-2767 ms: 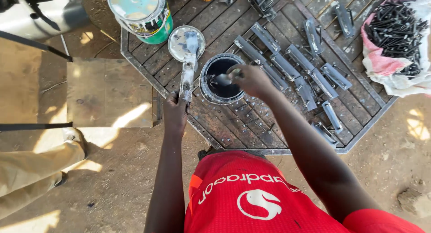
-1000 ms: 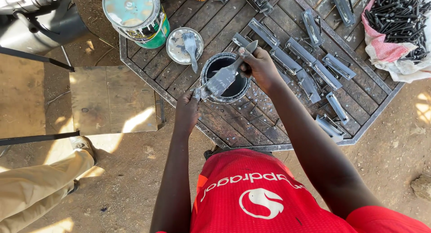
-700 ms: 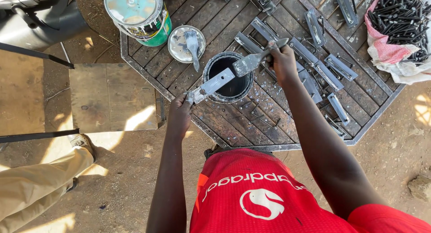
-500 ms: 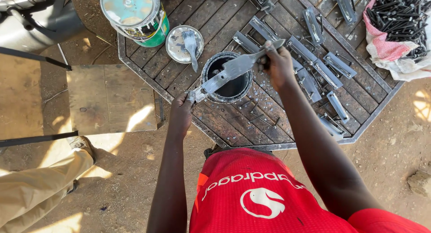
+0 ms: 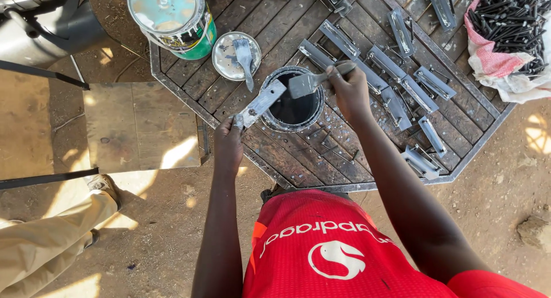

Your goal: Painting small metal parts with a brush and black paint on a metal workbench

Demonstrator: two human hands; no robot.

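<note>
My left hand [image 5: 228,142] grips one end of a flat grey metal bracket [image 5: 262,102], which slants up over the rim of an open paint tin [image 5: 294,108] with dark paint inside. My right hand [image 5: 349,90] holds a paintbrush [image 5: 313,81] by its handle. Its grey bristles hang over the tin, just right of the bracket's upper end. Both hands are above a dark octagonal wooden tabletop [image 5: 298,154].
Several painted grey brackets [image 5: 402,97] lie in rows on the right of the tabletop. A round lid with a second brush [image 5: 236,55] and a large green paint can [image 5: 175,20] stand at the back left. A cloth of black nails [image 5: 505,28] sits far right. Another person's leg [image 5: 51,235] is at the lower left.
The brush has slid off the upper end of the bracket and now hangs over the tin. My left hand keeps the bracket in nearly the same place.
</note>
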